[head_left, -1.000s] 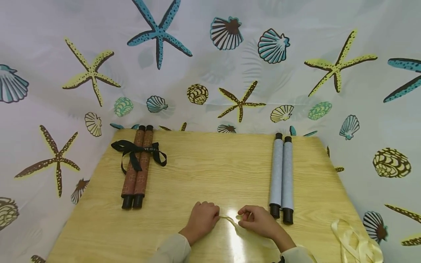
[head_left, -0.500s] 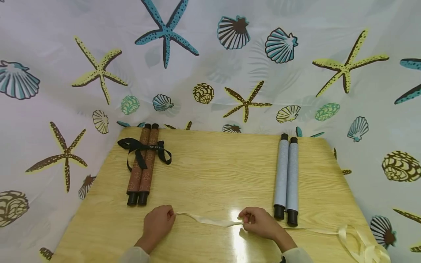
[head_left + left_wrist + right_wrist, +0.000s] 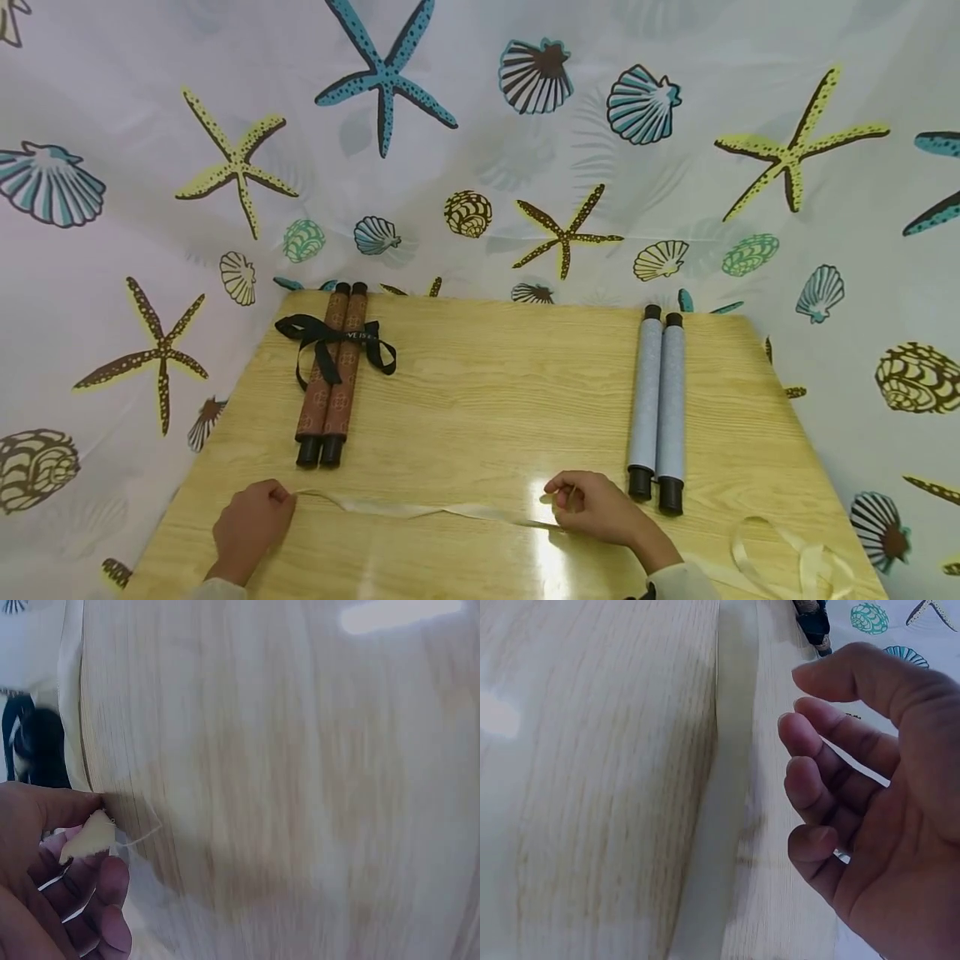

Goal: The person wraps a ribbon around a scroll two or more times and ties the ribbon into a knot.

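A cream ribbon [image 3: 397, 509] stretches sideways along the front of the table. My left hand [image 3: 253, 525] pinches its frayed end between thumb and fingers, seen close in the left wrist view as a pale ribbon tip [image 3: 91, 836]. At the right, my right hand [image 3: 596, 507] hovers by the ribbon with its fingers loosely curved. In the right wrist view the ribbon [image 3: 735, 727] passes beside those fingers, apart from them, and nothing lies between thumb and fingertips. Further right, the rest of the ribbon lies in loose loops [image 3: 813, 567].
Two brown patterned scrolls [image 3: 341, 400] with black ends lie at the left, tied by a black ribbon bow [image 3: 322, 358]. Two grey-blue scrolls [image 3: 647, 392] lie side by side just beyond the right hand. A seashell-print cloth [image 3: 450, 150] hangs around the wooden table [image 3: 487, 392].
My left hand has moved far to the left, drawing out a long stretch of ribbon. My right hand stays about where it was, while the loops at the right have shifted.
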Demonstrator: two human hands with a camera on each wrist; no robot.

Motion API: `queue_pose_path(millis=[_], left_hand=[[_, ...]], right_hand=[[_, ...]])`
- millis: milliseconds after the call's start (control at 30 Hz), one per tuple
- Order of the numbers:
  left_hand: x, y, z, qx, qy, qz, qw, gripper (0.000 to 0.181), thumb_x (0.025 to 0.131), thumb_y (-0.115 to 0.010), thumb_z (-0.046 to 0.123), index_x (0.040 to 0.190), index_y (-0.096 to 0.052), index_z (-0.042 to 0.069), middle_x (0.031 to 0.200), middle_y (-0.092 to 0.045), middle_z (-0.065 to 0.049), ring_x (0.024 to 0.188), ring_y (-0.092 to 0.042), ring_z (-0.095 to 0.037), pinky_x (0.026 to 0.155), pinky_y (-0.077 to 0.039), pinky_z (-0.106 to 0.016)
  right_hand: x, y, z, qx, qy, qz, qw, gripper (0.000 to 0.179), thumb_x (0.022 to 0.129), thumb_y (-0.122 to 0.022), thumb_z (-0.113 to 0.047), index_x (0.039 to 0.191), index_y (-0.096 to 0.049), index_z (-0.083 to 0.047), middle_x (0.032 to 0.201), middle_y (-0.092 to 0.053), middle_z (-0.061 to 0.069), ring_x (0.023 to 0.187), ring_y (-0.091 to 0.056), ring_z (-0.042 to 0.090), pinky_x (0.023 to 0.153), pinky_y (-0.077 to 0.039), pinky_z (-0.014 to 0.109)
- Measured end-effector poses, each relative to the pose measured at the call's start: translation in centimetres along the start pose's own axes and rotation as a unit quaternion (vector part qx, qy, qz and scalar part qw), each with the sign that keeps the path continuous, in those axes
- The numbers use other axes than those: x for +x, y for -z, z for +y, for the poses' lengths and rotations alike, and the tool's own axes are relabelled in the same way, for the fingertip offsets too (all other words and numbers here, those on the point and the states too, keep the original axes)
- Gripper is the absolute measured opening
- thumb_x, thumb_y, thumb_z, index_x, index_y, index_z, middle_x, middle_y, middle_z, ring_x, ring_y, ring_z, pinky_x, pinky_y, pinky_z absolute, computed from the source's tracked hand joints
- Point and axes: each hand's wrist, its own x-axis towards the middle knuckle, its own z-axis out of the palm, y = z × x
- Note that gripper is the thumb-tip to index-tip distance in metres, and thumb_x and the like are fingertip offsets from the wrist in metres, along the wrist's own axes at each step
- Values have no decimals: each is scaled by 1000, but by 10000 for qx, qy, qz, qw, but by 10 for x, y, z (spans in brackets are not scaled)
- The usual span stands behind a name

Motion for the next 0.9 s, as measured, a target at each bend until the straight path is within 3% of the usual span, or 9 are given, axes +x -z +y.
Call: queue_pose_path(millis=[267,433,600,733,900], left_hand=[[21,34,-28,-99,448,-169,9988,25,97,-56,29,82,-66,11,77,-68,-6,61,-58,-20,52,-45,-38],[40,48,-48,-68,585,-80,9982,27,96,-55,29,78,-63,12,73,-65,-7,61,-58,-22,52,-45,-39],[56,57,-59,46,929,126,9956,29,93,-52,29,69,-56,12,69,-59,-10,62,-56,-27,54,-44,-43],[63,60,-65,226,981,158,9948,28,92,-52,29,75,-60,8,80,-66,-21,67,-62,-33,56,-48,-49],[68,62,-62,399,1010,210,9939,32,93,-52,29,88,-67,1,91,-68,-29,73,-65,-41,59,-50,-52]], right_hand=[[-6,1,1,-51,21,-362,9993,28,78,-78,-17,104,-70,-10,90,-66,6,76,-51,6,65,-44,20],[-8,2,3,-282,-55,-307,9991,26,79,-77,-17,103,-69,-13,87,-64,2,75,-50,4,65,-43,20],[-16,8,4,-508,-125,-101,9986,26,78,-76,-16,103,-70,-12,85,-64,1,73,-50,1,63,-43,20],[-35,17,6,-679,-331,13,9971,26,77,-77,-16,101,-70,-11,84,-64,-1,73,-51,0,63,-44,21],[-76,25,20,-1171,-766,44,9901,21,70,-74,-11,88,-66,-18,74,-56,-10,66,-44,-4,58,-39,20]])
